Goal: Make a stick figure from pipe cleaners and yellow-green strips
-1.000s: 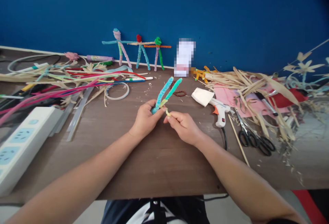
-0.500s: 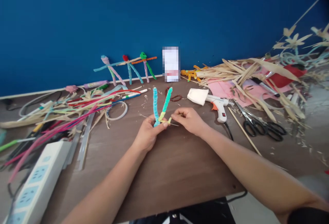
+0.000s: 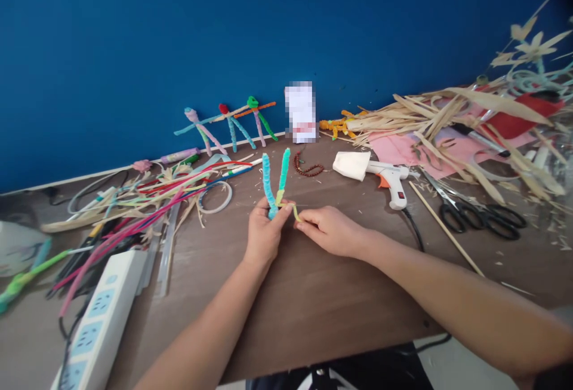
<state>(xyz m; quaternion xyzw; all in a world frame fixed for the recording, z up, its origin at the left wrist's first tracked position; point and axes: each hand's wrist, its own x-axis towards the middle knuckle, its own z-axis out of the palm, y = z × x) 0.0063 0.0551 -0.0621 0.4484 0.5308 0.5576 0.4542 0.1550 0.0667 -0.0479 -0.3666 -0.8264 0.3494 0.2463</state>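
Observation:
My left hand (image 3: 265, 232) is closed around the base of a V-shaped pipe cleaner figure. One leg of it is a light blue coil (image 3: 267, 181); the other is a teal coil (image 3: 284, 170) that turns yellow-green low down. From that lower part a loose yellow pipe cleaner end (image 3: 296, 213) sticks out to the right. My right hand (image 3: 324, 230) pinches this end between thumb and fingers. Both hands are just above the table, close together. The join inside my left hand is hidden.
Pipe cleaner figures (image 3: 233, 124) lean on the blue wall. Right of my hands lie a glue gun (image 3: 394, 184), scissors (image 3: 481, 217), a thin stick (image 3: 447, 229) and dried husks (image 3: 403, 116). A power strip (image 3: 105, 312) and loose pipe cleaners (image 3: 129, 211) lie left. Beads (image 3: 308, 169) lie behind.
My right hand has moved down and pulled the yellow end downward, so it now bends over. The coiled legs lean a little more to the left. The view has shifted slightly left.

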